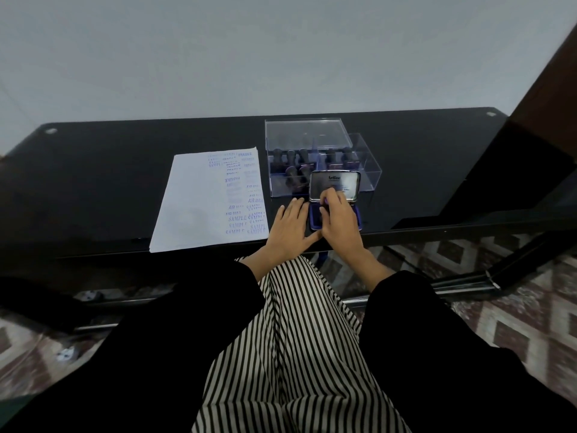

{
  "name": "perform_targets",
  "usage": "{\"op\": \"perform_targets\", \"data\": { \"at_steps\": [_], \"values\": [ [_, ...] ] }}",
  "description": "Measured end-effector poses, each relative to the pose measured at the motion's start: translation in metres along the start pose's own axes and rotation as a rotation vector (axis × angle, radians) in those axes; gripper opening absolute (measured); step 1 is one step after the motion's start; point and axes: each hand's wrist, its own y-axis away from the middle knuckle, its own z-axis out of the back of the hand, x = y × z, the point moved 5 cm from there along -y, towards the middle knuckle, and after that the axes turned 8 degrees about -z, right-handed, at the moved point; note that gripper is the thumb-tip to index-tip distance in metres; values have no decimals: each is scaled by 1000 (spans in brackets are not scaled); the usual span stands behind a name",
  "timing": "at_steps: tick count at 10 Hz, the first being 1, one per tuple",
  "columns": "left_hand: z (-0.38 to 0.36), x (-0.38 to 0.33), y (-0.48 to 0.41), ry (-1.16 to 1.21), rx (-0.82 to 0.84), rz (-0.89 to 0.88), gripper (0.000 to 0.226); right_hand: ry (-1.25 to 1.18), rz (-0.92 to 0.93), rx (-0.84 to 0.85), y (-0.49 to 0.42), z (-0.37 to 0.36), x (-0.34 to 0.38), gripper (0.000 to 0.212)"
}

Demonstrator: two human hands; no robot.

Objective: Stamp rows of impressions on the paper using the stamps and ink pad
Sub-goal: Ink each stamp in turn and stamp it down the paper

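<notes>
The right hand grips a stamp on the Artline ink pad. The left hand lies flat, fingers straight. The paper reads SAMPLE, FRAGILE.

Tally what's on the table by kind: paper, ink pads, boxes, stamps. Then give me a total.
Paper: 1 sheet showing
Ink pad: 1, lid open
Clear box: 1
Boxed stamps: at least 5; too dim for an exact count
Held stamp: 1, mostly hidden in the right hand
Total: at least 9
</notes>
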Motion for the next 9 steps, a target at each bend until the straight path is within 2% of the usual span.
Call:
{"op": "perform_targets", "data": {
  "at_steps": [9],
  "values": [
    [-2, 1, -1, -13, 10, -4, 75, -15, -3, 32, -1, 2, -1, 12]
  ]
}}
